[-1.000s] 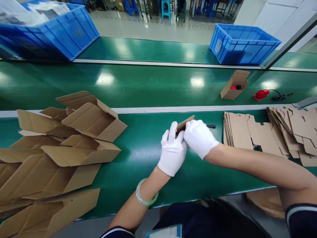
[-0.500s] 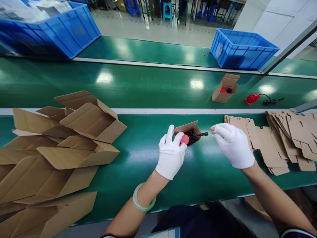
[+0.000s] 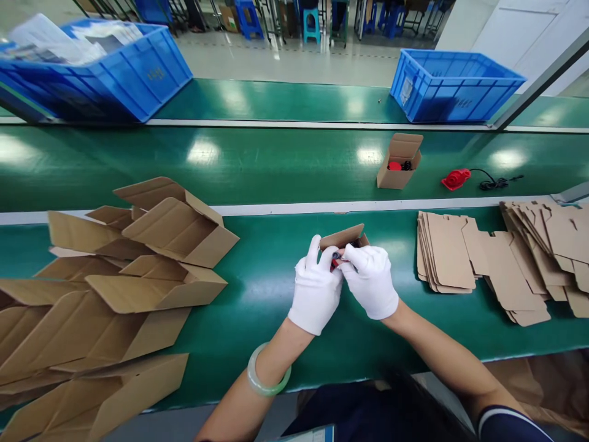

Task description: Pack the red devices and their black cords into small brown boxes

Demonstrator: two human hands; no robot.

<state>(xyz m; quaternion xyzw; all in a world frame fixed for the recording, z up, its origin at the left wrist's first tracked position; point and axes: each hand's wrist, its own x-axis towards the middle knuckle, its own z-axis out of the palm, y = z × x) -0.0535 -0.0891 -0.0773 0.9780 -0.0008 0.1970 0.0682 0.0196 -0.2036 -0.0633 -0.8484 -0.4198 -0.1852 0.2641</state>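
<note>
My left hand (image 3: 317,288), in a white glove, is closed around the near left side of a small open cardboard box (image 3: 343,237) with its flap up. My right hand (image 3: 372,279), also gloved, is at the box mouth with its fingertips pinched on the end of a black cable (image 3: 337,256). A bit of a red device (image 3: 334,264) shows between the hands. My fingers cover most of the box's contents.
Open cardboard boxes (image 3: 156,285) are heaped on the left, flattened cartons (image 3: 501,264) on the right. On the green belt (image 3: 276,166) ahead stand a filled open box (image 3: 396,178) and a red device with a cable (image 3: 456,179). Blue crates (image 3: 460,98) sit behind.
My right hand has come left from beside the flat cartons to the box, where the black cable end stuck out. The box and red device on the belt have shifted left.
</note>
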